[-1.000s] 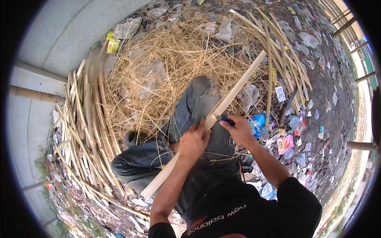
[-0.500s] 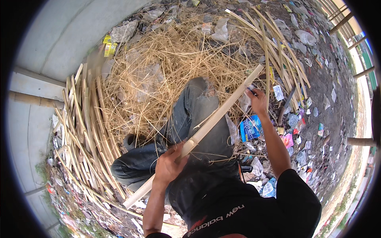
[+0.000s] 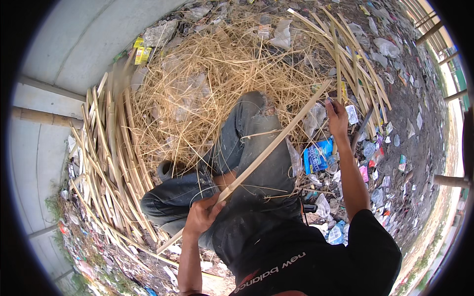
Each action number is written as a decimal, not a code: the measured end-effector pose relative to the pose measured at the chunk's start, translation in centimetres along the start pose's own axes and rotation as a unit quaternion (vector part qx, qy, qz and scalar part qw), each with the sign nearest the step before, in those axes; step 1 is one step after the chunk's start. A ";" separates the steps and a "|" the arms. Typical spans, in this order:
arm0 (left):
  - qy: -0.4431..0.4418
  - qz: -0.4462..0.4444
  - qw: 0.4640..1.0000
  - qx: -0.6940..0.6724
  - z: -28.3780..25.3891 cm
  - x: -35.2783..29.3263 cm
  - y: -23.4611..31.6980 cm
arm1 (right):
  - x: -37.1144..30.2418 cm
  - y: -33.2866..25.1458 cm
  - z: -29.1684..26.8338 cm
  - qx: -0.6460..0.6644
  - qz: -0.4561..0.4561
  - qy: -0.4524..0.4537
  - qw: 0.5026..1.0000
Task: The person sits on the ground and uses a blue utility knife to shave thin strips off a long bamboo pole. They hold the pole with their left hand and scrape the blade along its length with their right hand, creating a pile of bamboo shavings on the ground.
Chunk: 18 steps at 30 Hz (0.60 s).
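Observation:
I sit on the ground with my legs in grey jeans [image 3: 247, 138] folded in front of me. A long pale bamboo strip [image 3: 269, 148] lies slantwise over my lap. My left hand [image 3: 200, 217] grips it near its lower end. My right hand [image 3: 337, 118] is stretched out beside the strip's far upper end, fingers closed around a small blue-handled tool that is mostly hidden. The strip's tip rises just above and to the left of that hand.
A heap of dry straw [image 3: 212, 74] lies ahead. Several split bamboo strips [image 3: 108, 148] are stacked at my left and more strips [image 3: 350, 59] fan out at the right. Litter and a blue packet [image 3: 318, 155] cover the dirt. A grey concrete wall [image 3: 74, 44] curves at left.
My right hand has slid from the middle of the strip, over my lap, out to its far end. My left hand has shifted down toward the strip's lower end.

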State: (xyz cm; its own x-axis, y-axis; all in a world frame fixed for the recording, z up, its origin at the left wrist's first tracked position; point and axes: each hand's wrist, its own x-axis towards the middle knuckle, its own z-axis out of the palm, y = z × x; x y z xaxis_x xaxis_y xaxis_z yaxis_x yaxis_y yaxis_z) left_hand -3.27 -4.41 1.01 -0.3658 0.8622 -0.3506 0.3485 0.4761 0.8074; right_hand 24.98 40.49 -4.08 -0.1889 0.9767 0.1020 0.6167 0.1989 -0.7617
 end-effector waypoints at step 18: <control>0.016 0.072 0.990 0.121 2.2 4.1 4.8 | -4.4 -4.1 1.4 -0.095 -0.044 -0.161 0.981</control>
State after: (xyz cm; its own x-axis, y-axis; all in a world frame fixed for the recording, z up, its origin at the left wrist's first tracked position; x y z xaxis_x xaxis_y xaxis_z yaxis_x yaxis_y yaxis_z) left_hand -1.19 1.79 2.39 -0.3225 0.9200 -0.2225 0.5945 0.3798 0.7088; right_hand 22.21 35.29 -2.31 -0.4603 0.8851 -0.0685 0.7126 0.3224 -0.6231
